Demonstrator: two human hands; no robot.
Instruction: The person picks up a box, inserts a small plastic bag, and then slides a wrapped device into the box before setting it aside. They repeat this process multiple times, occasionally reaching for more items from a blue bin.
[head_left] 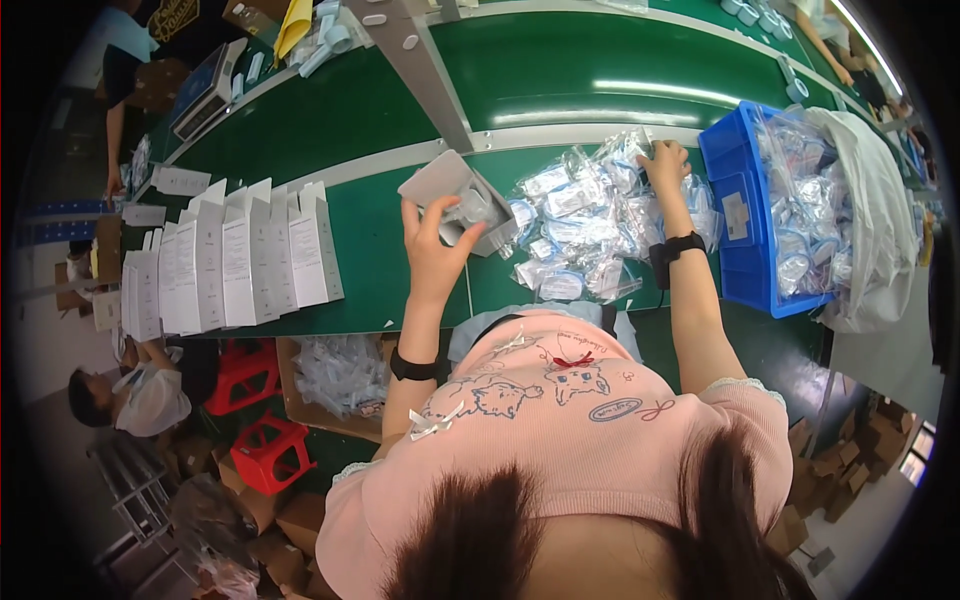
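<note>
Our left fingers (pixel 409 215), half-spread, hold one box (pixel 440 175); our right fingers (pixel 660 151) curl at one packet pile (pixel 588 222), grip unclear to us.

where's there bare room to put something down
Bare green table shows between the row of white boxes and the left hand; a green strip beyond the metal rail too. Crowded: the bagged parts under the right hand, beside the blue bin.

Brightly lit, white glare streaks on green worktop (pixel 580 60), fisheye-bent edges, black corners
</note>
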